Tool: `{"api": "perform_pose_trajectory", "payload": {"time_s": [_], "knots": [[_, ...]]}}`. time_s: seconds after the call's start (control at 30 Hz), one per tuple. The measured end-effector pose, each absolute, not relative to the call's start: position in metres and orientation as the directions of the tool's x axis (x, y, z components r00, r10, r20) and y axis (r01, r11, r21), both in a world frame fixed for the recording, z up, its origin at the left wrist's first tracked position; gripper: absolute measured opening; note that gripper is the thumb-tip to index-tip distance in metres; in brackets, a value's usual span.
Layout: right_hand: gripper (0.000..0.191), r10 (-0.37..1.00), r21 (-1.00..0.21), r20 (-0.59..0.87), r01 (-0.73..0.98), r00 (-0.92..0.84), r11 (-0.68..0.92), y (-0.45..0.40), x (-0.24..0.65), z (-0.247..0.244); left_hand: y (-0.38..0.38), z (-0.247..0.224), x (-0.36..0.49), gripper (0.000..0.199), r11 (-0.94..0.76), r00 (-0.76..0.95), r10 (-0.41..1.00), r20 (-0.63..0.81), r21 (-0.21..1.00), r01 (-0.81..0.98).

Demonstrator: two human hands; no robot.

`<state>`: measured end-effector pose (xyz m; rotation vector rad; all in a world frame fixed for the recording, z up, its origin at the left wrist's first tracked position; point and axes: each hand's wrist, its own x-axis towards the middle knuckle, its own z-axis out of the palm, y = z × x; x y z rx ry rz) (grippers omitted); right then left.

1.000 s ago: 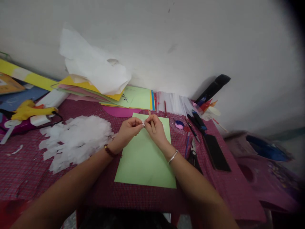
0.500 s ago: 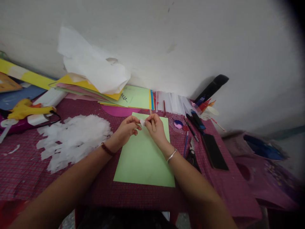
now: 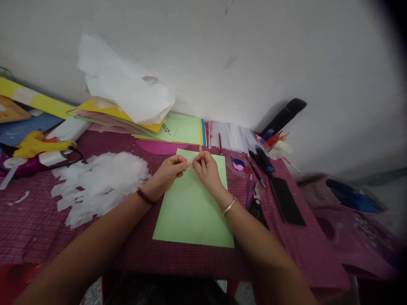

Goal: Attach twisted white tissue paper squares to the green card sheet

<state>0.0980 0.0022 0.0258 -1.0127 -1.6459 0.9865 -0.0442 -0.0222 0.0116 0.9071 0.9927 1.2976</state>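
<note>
Over the top part of a light green sheet of paper [image 3: 193, 212], my two hands meet at a small white paper piece [image 3: 190, 162]. My left hand [image 3: 171, 171] pinches one side of it between thumb and fingertips. From the other side, the fingertips of my right hand [image 3: 206, 169] are closed on the same piece. A flat wooden stick [image 3: 204, 166] is also tucked in my right hand, slanting up between the fingers. Most of the white piece is hidden by the fingertips. Left of the sheet lies a loose heap of white paper pieces [image 3: 104, 182].
Scissors [image 3: 256, 203], a blue pencil-like stick [image 3: 249, 191], a black phone [image 3: 288, 201] and pens lie on the right. A yellow glue gun [image 3: 40, 145] rests at the left. Stacked coloured papers [image 3: 184, 129] and clear glue sticks [image 3: 227, 136] line the wall.
My left thumb and fingers have closed in on the white paper piece, which now shows less between the hands. My right hand keeps the wooden stick and has hardly moved.
</note>
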Motion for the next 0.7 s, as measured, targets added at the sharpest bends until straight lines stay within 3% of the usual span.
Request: {"api": "perform_pose_trajectory", "payload": {"time_s": [0.3, 0.57, 0.7], "knots": [[0.013, 0.922, -0.960, 0.242, 0.065, -0.302, 0.273, -0.005, 0.100, 0.033, -0.025, 0.012, -0.043, 0.035, 0.095, 0.012, 0.995, -0.097, 0.931, -0.351], [0.015, 0.925, -0.938, 0.255, 0.161, -0.282, 0.307, 0.004, 0.101, 0.026, -0.021, 0.010, -0.052, 0.024, 0.195, 0.070, 0.981, -0.183, 0.949, -0.248], [0.014, 0.919, -0.957, 0.272, 0.014, -0.284, 0.288, 0.009, 0.108, 0.031, -0.016, 0.037, -0.069, 0.018, 0.147, 0.004, 0.989, -0.150, 0.959, -0.241]]}}
